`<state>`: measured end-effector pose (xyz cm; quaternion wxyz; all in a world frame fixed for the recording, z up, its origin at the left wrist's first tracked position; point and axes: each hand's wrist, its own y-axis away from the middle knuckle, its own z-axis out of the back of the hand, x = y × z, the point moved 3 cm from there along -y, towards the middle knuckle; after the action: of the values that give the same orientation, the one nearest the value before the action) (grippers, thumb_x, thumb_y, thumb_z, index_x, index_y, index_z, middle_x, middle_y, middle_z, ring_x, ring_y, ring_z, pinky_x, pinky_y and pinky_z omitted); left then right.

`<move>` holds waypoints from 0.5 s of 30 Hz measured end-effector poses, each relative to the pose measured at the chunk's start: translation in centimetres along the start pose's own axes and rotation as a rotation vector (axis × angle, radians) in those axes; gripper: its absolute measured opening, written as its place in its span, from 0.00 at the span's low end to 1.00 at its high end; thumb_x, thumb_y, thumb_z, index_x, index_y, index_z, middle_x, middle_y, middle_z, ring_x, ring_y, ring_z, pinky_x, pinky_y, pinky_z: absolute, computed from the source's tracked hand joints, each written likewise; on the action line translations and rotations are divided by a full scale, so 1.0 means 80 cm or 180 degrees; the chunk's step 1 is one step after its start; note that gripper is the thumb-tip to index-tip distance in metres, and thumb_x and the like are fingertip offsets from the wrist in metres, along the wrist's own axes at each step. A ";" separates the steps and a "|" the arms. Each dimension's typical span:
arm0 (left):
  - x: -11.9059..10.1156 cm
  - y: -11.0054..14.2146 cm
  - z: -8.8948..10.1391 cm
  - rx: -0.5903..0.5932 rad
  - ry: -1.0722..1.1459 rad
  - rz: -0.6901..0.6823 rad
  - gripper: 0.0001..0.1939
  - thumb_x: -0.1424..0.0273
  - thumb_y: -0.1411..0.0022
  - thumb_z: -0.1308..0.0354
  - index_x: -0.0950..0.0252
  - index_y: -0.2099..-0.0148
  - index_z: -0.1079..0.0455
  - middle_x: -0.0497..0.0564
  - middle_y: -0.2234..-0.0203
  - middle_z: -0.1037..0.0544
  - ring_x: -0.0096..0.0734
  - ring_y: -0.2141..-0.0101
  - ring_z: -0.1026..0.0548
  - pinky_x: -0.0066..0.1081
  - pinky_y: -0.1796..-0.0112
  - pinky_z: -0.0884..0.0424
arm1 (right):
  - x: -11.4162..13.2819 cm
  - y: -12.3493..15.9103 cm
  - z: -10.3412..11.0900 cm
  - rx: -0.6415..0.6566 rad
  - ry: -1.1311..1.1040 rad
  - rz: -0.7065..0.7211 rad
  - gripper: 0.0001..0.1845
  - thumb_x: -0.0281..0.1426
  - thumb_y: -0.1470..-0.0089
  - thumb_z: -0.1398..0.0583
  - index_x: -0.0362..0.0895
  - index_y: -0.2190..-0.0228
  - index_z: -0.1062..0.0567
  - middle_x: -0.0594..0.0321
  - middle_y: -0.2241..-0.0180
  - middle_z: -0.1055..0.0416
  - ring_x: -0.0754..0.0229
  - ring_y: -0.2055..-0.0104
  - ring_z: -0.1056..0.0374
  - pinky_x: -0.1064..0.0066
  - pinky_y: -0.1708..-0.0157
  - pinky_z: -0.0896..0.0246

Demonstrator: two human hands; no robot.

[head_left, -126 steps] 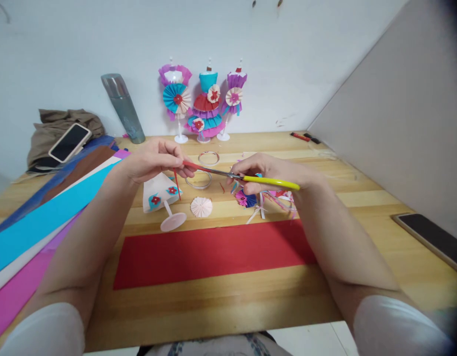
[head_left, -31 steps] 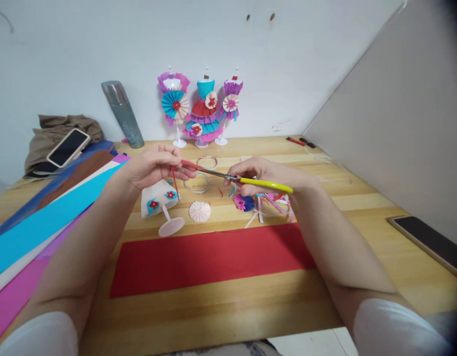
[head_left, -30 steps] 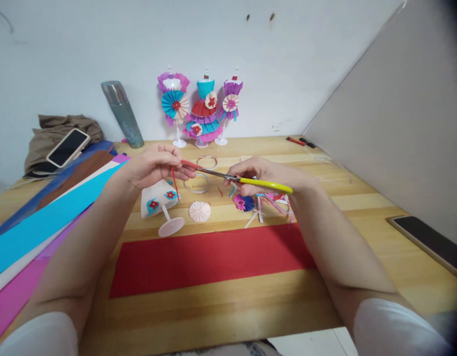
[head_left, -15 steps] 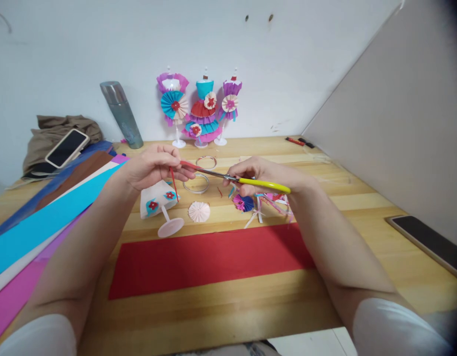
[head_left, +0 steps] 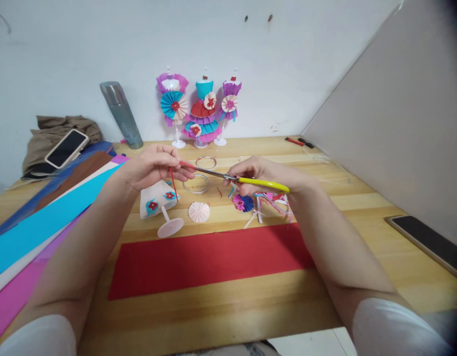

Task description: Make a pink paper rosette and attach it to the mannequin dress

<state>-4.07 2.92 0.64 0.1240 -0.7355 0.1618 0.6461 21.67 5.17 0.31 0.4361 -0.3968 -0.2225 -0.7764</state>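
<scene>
Yellow-handled scissors [head_left: 252, 182], thin red strip [head_left: 173, 182] (dangling)

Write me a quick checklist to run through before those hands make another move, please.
1. Left hand holding the red strip: ok, pinched in the fingers.
2. Right hand holding the yellow-handled scissors: ok.
3. Blades away from the left fingers: not ok, the tips look very close to them.
4. Strip between the blades: cannot tell, too small to see.
5. White stand upright: not ok, it lies tipped over.
6. Red sheet lying flat: ok.
</scene>
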 end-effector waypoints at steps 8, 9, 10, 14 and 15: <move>0.000 -0.001 0.000 0.0063 0.0015 0.0050 0.07 0.75 0.52 0.30 0.69 0.76 0.26 0.59 0.69 0.15 0.41 0.67 0.15 0.37 0.60 0.18 | -0.002 -0.001 0.000 0.0015 -0.0029 -0.0187 0.25 0.52 0.53 0.33 0.44 0.65 0.20 0.65 0.73 0.27 0.63 0.74 0.36 0.71 0.76 0.42; 0.000 -0.001 -0.001 0.0061 0.0017 0.0047 0.07 0.76 0.52 0.30 0.69 0.76 0.27 0.59 0.70 0.15 0.41 0.67 0.15 0.37 0.61 0.18 | -0.002 0.000 0.000 0.0006 -0.0066 -0.0207 0.24 0.51 0.53 0.32 0.44 0.65 0.20 0.65 0.73 0.27 0.64 0.75 0.36 0.72 0.76 0.42; 0.000 -0.001 -0.001 0.0056 0.0020 0.0048 0.07 0.76 0.52 0.30 0.69 0.76 0.27 0.59 0.70 0.15 0.41 0.67 0.15 0.36 0.61 0.18 | -0.002 0.000 0.000 0.0010 -0.0108 -0.0227 0.23 0.50 0.53 0.32 0.45 0.65 0.20 0.65 0.73 0.27 0.64 0.75 0.36 0.72 0.77 0.42; 0.000 -0.001 -0.002 0.0033 -0.0008 0.0065 0.07 0.76 0.53 0.30 0.69 0.76 0.27 0.59 0.70 0.15 0.41 0.68 0.15 0.35 0.61 0.18 | 0.002 0.002 0.000 0.0050 -0.0187 -0.0255 0.19 0.47 0.52 0.32 0.46 0.64 0.19 0.66 0.72 0.26 0.64 0.75 0.36 0.72 0.76 0.40; -0.001 -0.001 -0.002 0.0035 -0.0032 0.0067 0.08 0.76 0.53 0.30 0.69 0.76 0.27 0.59 0.70 0.14 0.41 0.67 0.15 0.36 0.61 0.18 | 0.003 0.003 -0.001 0.0066 -0.0183 -0.0244 0.18 0.46 0.51 0.32 0.46 0.64 0.19 0.66 0.72 0.26 0.64 0.75 0.36 0.72 0.76 0.40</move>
<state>-3.94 2.93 0.70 0.1220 -0.7298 0.1725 0.6502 21.80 4.88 0.49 0.4035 -0.4056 -0.2580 -0.7785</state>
